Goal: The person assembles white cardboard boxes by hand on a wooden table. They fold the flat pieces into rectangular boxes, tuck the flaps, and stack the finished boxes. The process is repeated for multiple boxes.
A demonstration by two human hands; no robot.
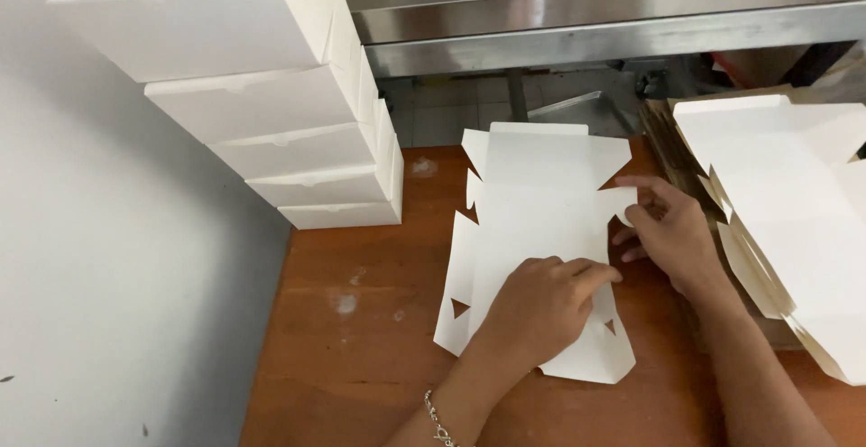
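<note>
We are pressing our left hand (541, 307) flat on the unfolded white box blank (541, 203), our right hand (667, 230) pinching its side flap (folded boxes (262, 95) stacked nearby).

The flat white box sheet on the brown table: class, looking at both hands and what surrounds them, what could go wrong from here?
1. The left hand presses on the flat box sheet while the right hand pinches a side flap; a crooked fold might crease or tear it.
2. The stack of finished boxes leans and steps outward; a knock to the table could topple it.
3. The pile of flat sheets looks to overhang the table's right edge and may slide off.
</note>
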